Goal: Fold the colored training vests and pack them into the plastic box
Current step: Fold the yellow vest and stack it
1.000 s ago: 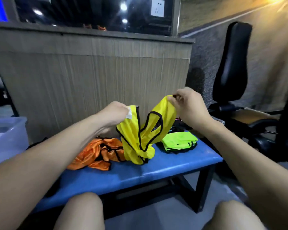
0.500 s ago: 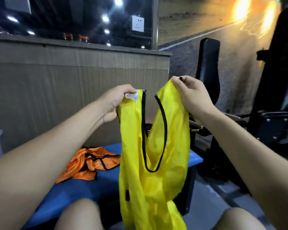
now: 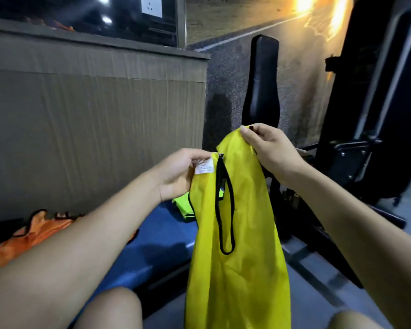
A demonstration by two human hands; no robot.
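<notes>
A yellow training vest (image 3: pixel 242 269) with black trim hangs in front of me, held up by its two shoulder straps. My left hand (image 3: pixel 178 174) pinches the left strap next to its white label. My right hand (image 3: pixel 268 150) pinches the right strap, a little higher. The vest's lower part drops between my knees, off the blue bench (image 3: pixel 161 248). An orange vest (image 3: pixel 24 241) lies crumpled on the bench at the left. A neon green vest (image 3: pixel 184 207) lies on the bench behind the yellow one, mostly hidden. The plastic box is out of view.
A brown panelled wall (image 3: pixel 93 129) stands right behind the bench. A black padded gym seat (image 3: pixel 261 81) and a dark machine frame (image 3: pixel 370 115) fill the right side. Grey floor (image 3: pixel 313 300) lies below the bench's right end.
I lifted the yellow vest off the bench by its straps so it hangs full length. The view swung right; the plastic box at the left has left the frame.
</notes>
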